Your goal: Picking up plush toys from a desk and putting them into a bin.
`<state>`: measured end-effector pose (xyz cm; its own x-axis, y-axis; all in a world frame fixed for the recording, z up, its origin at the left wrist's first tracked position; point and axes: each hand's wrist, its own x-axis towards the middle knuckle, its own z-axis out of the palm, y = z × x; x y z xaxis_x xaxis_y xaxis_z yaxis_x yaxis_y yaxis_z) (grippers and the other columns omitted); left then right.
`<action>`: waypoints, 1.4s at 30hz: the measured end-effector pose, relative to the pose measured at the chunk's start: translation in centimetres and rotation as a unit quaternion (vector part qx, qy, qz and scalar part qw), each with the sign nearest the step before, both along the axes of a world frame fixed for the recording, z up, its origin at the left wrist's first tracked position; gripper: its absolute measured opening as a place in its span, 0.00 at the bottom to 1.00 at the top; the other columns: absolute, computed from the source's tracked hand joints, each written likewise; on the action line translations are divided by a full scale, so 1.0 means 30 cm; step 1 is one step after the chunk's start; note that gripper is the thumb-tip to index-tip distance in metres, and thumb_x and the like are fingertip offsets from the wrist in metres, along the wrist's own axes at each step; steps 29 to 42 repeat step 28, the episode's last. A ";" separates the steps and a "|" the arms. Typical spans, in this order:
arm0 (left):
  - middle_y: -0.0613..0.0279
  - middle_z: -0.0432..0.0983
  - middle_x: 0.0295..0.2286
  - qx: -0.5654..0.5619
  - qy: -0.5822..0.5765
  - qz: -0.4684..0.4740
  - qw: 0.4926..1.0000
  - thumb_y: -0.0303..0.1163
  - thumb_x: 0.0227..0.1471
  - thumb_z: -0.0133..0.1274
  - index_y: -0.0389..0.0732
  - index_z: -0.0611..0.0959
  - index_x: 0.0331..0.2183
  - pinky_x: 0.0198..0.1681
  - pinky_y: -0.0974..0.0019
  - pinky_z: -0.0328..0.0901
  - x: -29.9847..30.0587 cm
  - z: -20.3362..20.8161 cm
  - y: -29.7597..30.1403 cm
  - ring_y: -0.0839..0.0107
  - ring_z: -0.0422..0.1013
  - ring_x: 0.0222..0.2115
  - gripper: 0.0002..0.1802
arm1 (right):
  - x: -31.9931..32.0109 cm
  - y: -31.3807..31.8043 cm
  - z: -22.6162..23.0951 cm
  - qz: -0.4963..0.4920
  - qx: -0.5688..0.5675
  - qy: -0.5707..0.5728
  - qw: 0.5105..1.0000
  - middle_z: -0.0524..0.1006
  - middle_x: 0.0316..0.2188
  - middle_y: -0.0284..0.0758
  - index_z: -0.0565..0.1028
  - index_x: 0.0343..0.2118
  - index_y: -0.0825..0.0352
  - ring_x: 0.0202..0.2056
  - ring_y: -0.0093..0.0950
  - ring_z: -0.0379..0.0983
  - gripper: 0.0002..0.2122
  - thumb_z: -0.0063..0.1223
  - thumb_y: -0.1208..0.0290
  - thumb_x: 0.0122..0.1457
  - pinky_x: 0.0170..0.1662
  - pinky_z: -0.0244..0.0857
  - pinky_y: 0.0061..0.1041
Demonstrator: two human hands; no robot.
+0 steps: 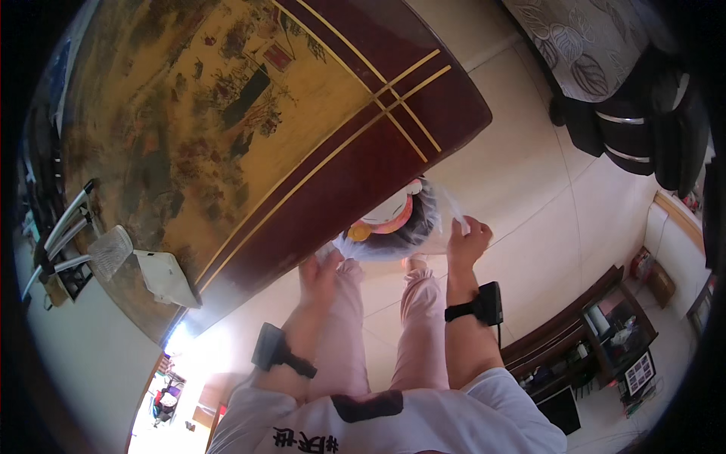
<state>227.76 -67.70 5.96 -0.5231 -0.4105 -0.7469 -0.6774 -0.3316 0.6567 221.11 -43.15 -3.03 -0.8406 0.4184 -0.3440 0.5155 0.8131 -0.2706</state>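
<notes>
Below the table's edge stands a round bin (414,231) lined with a thin translucent plastic bag (370,248). Inside lie a red and white round container (398,215) and a small orange-yellow item (358,231). To the bin's right, my right hand (469,239) pinches a stretched-up corner of the bag between thumb and fingers. My left hand (320,271) is closed at the bag's left side, right under the table edge. Its fingertips are partly hidden and blurred, but bag film shows at them. Part of the bin is covered by the tabletop.
A large dark-red table (344,170) with gold lines and a worn painted top fills the upper left. On its left end are a white flat box (166,278) and a fly swatter (111,250). A patterned sofa (578,49) stands far right, a dark cabinet (556,340) lower right.
</notes>
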 end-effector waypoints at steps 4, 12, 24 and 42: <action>0.69 0.70 0.28 -0.018 0.008 -0.016 1.000 0.31 0.50 0.47 0.38 0.73 0.46 0.36 0.75 0.59 0.006 0.018 -0.024 0.81 0.63 0.28 0.20 | 0.002 -0.011 0.061 -0.264 -0.490 -0.010 0.831 0.72 0.31 0.34 0.71 0.37 0.69 0.26 0.22 0.67 0.12 0.54 0.69 0.52 0.26 0.63 0.23; 0.71 0.69 0.27 0.021 -0.007 -0.060 0.998 0.31 0.52 0.45 0.37 0.75 0.44 0.29 0.77 0.55 0.053 0.110 0.006 0.83 0.57 0.23 0.17 | 0.123 -0.188 0.305 -0.143 -0.564 -0.083 0.809 0.71 0.26 0.25 0.70 0.36 0.68 0.27 0.12 0.63 0.07 0.49 0.72 0.57 0.31 0.57 0.11; 0.58 0.72 0.40 -0.006 -0.030 -0.039 0.999 0.28 0.50 0.51 0.31 0.70 0.46 0.44 0.72 0.62 0.007 -0.030 -0.015 0.74 0.68 0.40 0.21 | 0.076 -0.090 0.175 -0.155 -0.505 -0.044 0.848 0.72 0.37 0.33 0.67 0.45 0.70 0.38 0.20 0.67 0.14 0.49 0.75 0.56 0.43 0.60 0.20; 0.61 0.72 0.40 0.026 -0.001 0.044 0.999 0.30 0.48 0.54 0.35 0.71 0.46 0.46 0.71 0.60 0.031 -0.032 -0.038 0.74 0.68 0.40 0.22 | 0.080 -0.081 0.203 -0.178 -0.498 -0.075 0.845 0.71 0.43 0.36 0.67 0.46 0.69 0.45 0.23 0.66 0.16 0.52 0.70 0.56 0.50 0.57 0.21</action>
